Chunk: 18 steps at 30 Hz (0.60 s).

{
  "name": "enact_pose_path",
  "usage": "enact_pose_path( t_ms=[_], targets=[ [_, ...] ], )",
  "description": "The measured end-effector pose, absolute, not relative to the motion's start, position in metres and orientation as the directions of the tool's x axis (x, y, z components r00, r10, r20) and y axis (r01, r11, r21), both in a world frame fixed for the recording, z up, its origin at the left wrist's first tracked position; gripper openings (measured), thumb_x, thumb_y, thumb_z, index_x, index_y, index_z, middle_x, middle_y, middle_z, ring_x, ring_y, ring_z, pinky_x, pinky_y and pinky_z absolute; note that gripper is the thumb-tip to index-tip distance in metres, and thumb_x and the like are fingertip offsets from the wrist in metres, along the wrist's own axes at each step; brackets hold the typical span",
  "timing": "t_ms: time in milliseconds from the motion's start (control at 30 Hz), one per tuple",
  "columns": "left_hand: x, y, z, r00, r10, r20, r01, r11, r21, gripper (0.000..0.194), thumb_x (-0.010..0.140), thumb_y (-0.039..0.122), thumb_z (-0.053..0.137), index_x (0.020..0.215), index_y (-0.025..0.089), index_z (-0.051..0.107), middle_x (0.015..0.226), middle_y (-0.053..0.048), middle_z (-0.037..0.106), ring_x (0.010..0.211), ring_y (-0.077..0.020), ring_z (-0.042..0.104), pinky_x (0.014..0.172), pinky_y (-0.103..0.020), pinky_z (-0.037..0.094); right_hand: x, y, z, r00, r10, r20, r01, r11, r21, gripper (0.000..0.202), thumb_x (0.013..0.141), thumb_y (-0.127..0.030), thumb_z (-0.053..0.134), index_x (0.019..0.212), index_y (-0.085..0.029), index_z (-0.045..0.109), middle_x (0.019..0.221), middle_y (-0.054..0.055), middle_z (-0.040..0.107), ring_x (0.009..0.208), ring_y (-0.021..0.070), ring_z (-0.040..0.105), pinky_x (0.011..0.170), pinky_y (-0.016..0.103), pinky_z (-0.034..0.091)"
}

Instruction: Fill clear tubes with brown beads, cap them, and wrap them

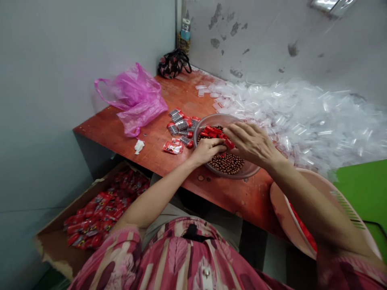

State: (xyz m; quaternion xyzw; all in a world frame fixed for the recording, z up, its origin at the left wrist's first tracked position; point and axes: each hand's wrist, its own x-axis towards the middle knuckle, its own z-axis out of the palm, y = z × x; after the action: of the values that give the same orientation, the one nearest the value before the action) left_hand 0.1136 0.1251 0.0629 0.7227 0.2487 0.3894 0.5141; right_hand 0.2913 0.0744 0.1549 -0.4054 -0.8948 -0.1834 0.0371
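Note:
My left hand (208, 152) is closed in a pinch on a small red plastic piece (229, 143), held over a translucent bowl (250, 172). My right hand (252, 141) reaches over the bowl's right side with its fingers stretched out, its palm side close to the same piece. Whether the palm touches it I cannot tell; the thumb is hidden. Inside the bowl lie brown round beads (227, 164) and a heap of red pieces (211, 131). Just left of the bowl are several small clear packs with red ends and dark contents (183, 124), beside a red printed packet (173, 147).
A large pile of clear plastic cases (290, 112) covers the table's right side. Pink bag (139, 98) and dark pouch (172, 64) lie at the left and back. A carton of red packets (93, 217) stands below left; a pink basin (279, 201) and green board (363, 183) are right.

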Motion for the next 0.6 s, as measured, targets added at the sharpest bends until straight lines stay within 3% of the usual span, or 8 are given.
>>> enact_pose_path(
  t_ms=[133,300,433,600],
  targets=[
    [0.114,0.124,0.067,0.499,0.81,0.308,-0.102,-0.298,0.949,0.031,0.083,0.028,0.057,0.109,0.015,0.069,0.105,-0.005,0.072,0.096,-0.0176,0.065,0.088,-0.027,0.048,0.292,0.073,0.131,-0.516,0.776,0.362,0.857,0.467,0.219,0.056,0.088,-0.037,0.053,0.138,-0.013,0.042,0.113,0.017,0.064,0.103,0.031,0.058,0.088,0.042,0.047],
    [0.117,0.123,0.065,0.405,0.873,0.271,-0.047,-0.276,0.96,0.027,0.082,0.026,0.058,0.105,0.015,0.068,0.093,-0.004,0.072,0.086,-0.0161,0.065,0.081,-0.026,0.049,0.273,0.07,0.111,-0.414,0.8,0.435,0.91,0.379,0.168,0.075,0.082,-0.044,0.06,0.142,-0.009,0.033,0.116,0.02,0.061,0.103,0.0343,0.056,0.084,0.045,0.048],
    [0.116,0.122,0.066,0.36,0.896,0.259,0.01,-0.282,0.959,0.025,0.081,0.025,0.058,0.101,0.015,0.068,0.084,-0.002,0.071,0.077,-0.0147,0.063,0.075,-0.025,0.048,0.265,0.075,0.106,-0.387,0.79,0.476,0.922,0.336,0.192,0.063,0.084,-0.042,0.054,0.135,-0.009,0.041,0.103,0.018,0.064,0.092,0.032,0.058,0.079,0.042,0.048],
    [0.112,0.121,0.07,0.401,0.876,0.267,0.048,-0.311,0.949,0.025,0.082,0.025,0.057,0.103,0.018,0.068,0.088,-0.001,0.072,0.082,-0.0154,0.064,0.08,-0.025,0.047,0.267,0.077,0.101,-0.347,0.82,0.456,0.938,0.304,0.167,0.052,0.085,-0.039,0.049,0.127,-0.009,0.051,0.092,0.017,0.064,0.086,0.0308,0.058,0.076,0.041,0.047]
  ],
)
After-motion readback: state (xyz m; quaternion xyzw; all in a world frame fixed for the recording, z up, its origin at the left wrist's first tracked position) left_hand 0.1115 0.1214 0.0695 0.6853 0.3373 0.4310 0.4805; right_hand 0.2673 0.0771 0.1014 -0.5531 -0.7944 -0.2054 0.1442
